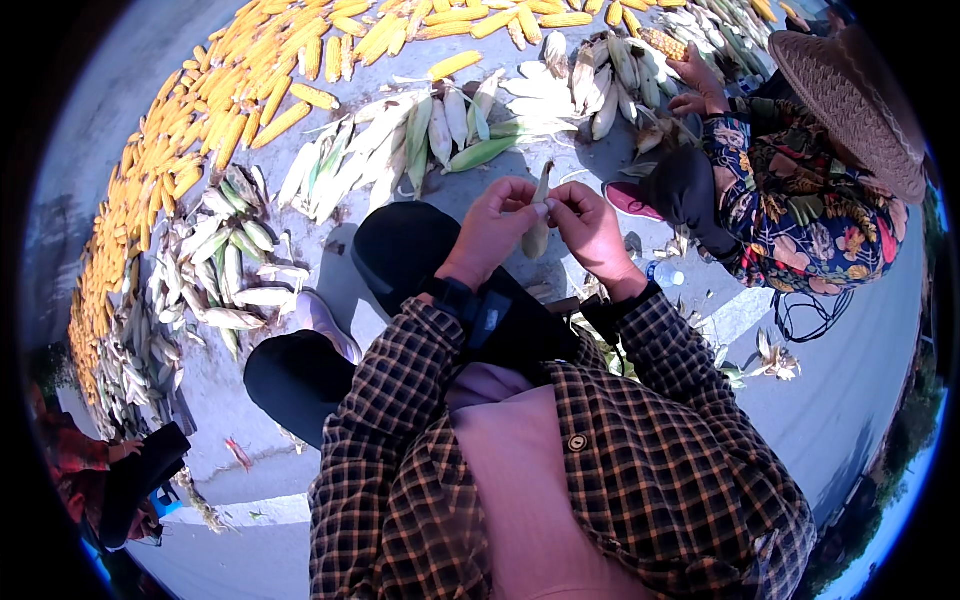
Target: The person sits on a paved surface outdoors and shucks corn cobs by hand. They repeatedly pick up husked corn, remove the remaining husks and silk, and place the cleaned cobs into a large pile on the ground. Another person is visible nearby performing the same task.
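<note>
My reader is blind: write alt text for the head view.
A person's left hand and right hand hold a corn ear in pale husk; beyond lie husk-covered ears and bare yellow cobs, with a hatted co-worker at right.

the setting is outdoors, on flat grey concrete ground that looks smooth and bare at the far left, marked with small scuffs and darker specks toward the middle, and crossed by a broad pale stripe at the near left, with a similar pale band showing on the right. on the right, the paved surface runs on to a dark line of green trees, with a sliver of bright blue sky beyond them. strong sunlight whitens the pavement in places and throws dark, clear-edged shadows across it.
</note>
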